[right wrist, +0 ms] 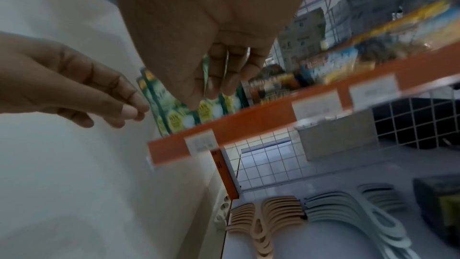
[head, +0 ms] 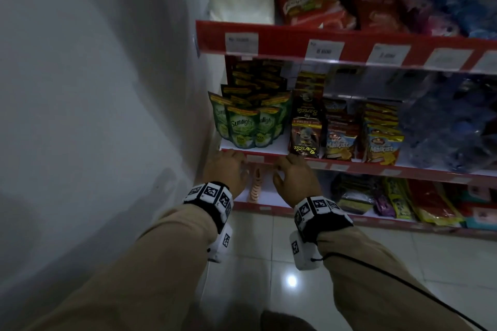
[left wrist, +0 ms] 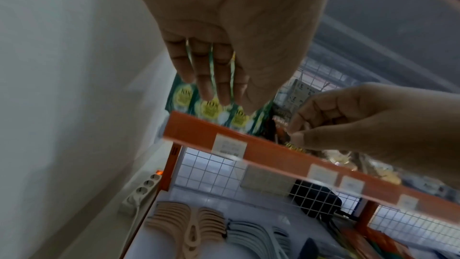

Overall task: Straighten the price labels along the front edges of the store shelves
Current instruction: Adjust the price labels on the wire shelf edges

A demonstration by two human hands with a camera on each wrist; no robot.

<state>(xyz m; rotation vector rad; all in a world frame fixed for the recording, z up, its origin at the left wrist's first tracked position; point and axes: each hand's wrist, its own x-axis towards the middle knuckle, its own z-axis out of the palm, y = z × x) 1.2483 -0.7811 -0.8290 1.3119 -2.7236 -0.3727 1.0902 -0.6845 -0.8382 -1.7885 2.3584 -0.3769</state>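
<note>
Your left hand [head: 226,169] and right hand [head: 294,172] hover loosely curled, holding nothing, flanking the leftmost price label [left wrist: 230,145]; next, pinch and level it.

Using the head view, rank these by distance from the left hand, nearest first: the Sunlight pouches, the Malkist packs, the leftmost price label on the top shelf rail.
From the left hand:
1. Sunlight pouches, just above it on the middle shelf's left end.
2. Leftmost price label, higher up on the top rail.
3. Malkist packs, far right on the middle shelf.
</note>
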